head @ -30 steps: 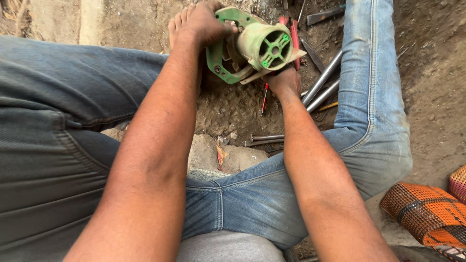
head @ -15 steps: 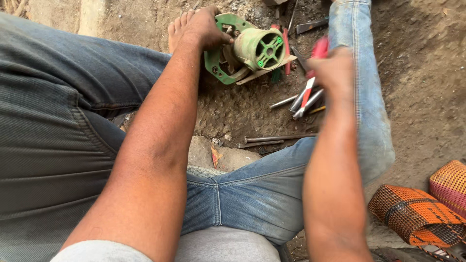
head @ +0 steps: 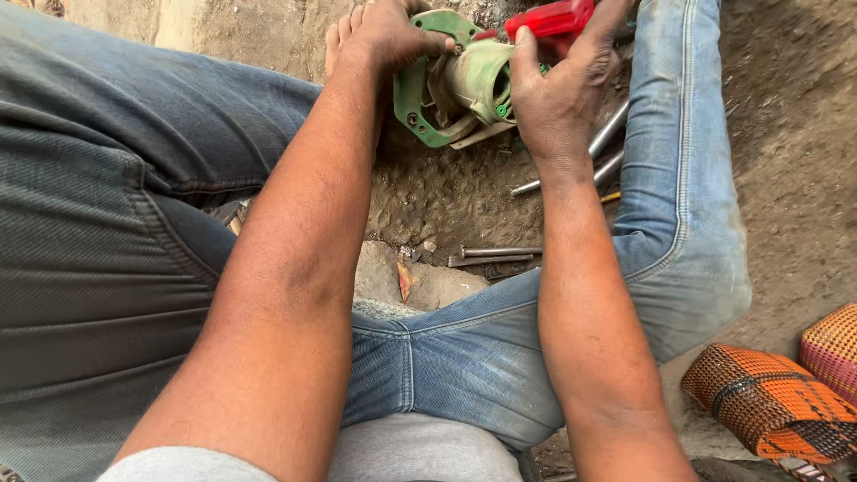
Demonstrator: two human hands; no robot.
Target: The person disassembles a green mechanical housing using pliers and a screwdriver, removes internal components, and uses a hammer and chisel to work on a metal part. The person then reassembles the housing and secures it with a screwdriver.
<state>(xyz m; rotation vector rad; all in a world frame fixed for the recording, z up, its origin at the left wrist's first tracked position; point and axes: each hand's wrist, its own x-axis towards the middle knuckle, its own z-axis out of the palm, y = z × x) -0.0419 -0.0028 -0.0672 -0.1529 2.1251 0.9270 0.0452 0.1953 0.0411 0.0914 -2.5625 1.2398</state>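
A green metal machine housing (head: 464,89) lies on the dirt ground at the top centre, between my legs. My left hand (head: 384,36) grips its upper left rim. My right hand (head: 558,85) holds a red-handled tool (head: 549,20) against the housing's right side; the tool's working end is hidden behind my fingers. Both forearms reach forward from the bottom of the view.
Metal rods (head: 594,156) lie on the ground by my right leg (head: 678,178). Two short steel pieces (head: 495,257) rest near a stone (head: 428,281). My bare foot (head: 344,31) is beside the housing. An orange woven mat (head: 777,402) lies at the lower right.
My right hand left the housing, picked up the red-handled tool from the rods on the right, and brought it back to the housing. My left hand kept its grip.
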